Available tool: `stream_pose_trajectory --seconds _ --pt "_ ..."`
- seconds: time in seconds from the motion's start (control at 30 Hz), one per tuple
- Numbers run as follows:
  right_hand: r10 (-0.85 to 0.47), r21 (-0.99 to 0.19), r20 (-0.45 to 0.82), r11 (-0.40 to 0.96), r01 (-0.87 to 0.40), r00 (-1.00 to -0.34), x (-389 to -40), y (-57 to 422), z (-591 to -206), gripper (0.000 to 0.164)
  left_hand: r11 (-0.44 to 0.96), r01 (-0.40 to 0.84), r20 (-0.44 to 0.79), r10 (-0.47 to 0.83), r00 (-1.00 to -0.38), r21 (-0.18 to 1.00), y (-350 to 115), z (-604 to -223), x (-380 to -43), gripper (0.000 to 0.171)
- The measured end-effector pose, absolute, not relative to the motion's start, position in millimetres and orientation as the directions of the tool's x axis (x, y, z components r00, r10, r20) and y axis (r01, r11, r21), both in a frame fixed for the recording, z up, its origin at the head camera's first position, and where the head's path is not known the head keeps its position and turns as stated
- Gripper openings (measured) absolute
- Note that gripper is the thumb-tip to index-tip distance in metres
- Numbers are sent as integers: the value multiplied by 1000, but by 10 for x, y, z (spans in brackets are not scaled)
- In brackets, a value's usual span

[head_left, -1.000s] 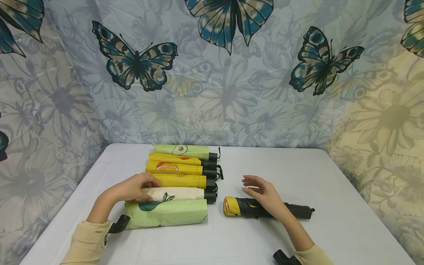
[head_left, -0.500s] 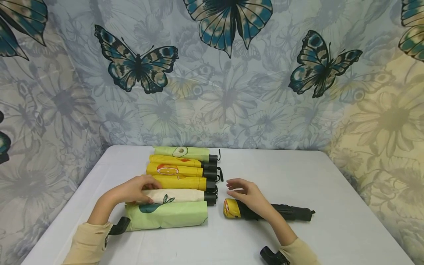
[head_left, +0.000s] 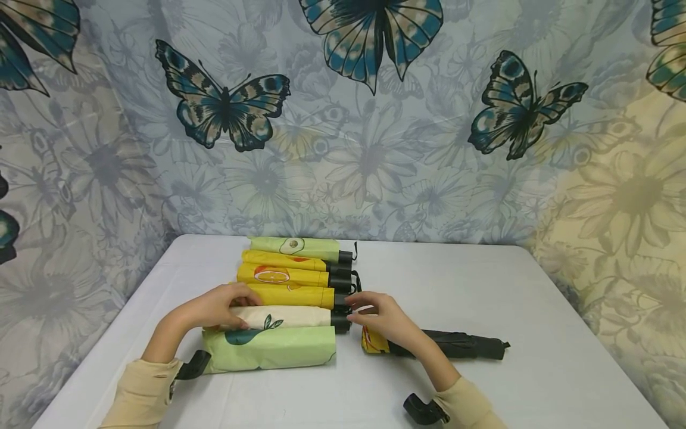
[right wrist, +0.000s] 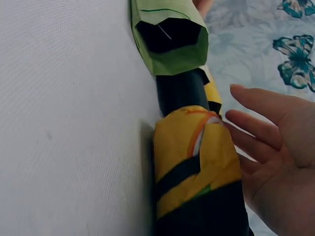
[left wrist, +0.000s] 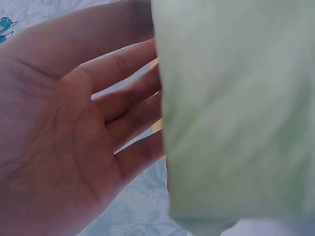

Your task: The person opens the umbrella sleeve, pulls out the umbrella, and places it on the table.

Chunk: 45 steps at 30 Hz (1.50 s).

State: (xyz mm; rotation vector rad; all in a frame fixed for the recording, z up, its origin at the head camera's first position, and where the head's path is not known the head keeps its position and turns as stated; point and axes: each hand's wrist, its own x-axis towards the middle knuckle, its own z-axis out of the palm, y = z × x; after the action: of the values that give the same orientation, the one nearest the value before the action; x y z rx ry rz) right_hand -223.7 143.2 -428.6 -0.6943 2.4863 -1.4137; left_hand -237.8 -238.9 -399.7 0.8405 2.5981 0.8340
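Folded umbrellas lie side by side on the white table. My left hand (head_left: pixel 218 307) holds the left end of a cream umbrella (head_left: pixel 302 316), thumb on its near side and fingers by a yellow umbrella (head_left: pixel 300 295). A light-green cover (head_left: pixel 278 348) lies in front; its hollow, dark end shows in the right wrist view, and in the left wrist view it hides my fingertips. My right hand (head_left: pixel 388 322), fingers loosely bent, is at the black handle ends (head_left: pixel 340 320); contact is hard to tell. Below that wrist lies a yellow-and-black umbrella (head_left: pixel 463 344), partly covered by the forearm.
Farther back in the row are an orange-print umbrella (head_left: pixel 300 276), another yellow one (head_left: pixel 259 257) and a green avocado-print umbrella (head_left: pixel 316 245). Behind the table (head_left: pixel 439 268) hangs a butterfly-patterned cloth (head_left: pixel 370 149). Black wrist devices (head_left: pixel 423 410) sit near the sleeves.
My right hand has moved left, from above the yellow-and-black umbrella to the handle ends of the row. The left hand has stayed in place on the cream umbrella.
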Motion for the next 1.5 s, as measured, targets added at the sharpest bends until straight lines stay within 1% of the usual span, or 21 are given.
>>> stream_pose_trajectory --seconds 0.47,0.9,1.13,1.27,1.5 --pt "-563 -797 27 487 -358 -826 -2302 1231 -4318 37 660 448 -83 610 -788 603 -2401 -3994 -2379 43" --pt "-543 -741 31 551 -384 -839 -2287 1197 -4340 32 653 449 -91 621 -779 610 -2449 -4017 -2408 43" --pt "-544 -706 28 583 -402 -839 -2286 1176 -4333 36 646 462 -91 635 -767 608 -2460 -3991 -2397 45" --pt "-543 -685 32 600 -414 -839 -2287 1171 -4339 36 652 446 -107 628 -771 613 -2483 -3975 -2393 45" --pt "-539 -686 36 599 -413 -841 -2286 1170 -4350 35 657 427 -122 620 -775 621 -2533 -3943 -2385 43"
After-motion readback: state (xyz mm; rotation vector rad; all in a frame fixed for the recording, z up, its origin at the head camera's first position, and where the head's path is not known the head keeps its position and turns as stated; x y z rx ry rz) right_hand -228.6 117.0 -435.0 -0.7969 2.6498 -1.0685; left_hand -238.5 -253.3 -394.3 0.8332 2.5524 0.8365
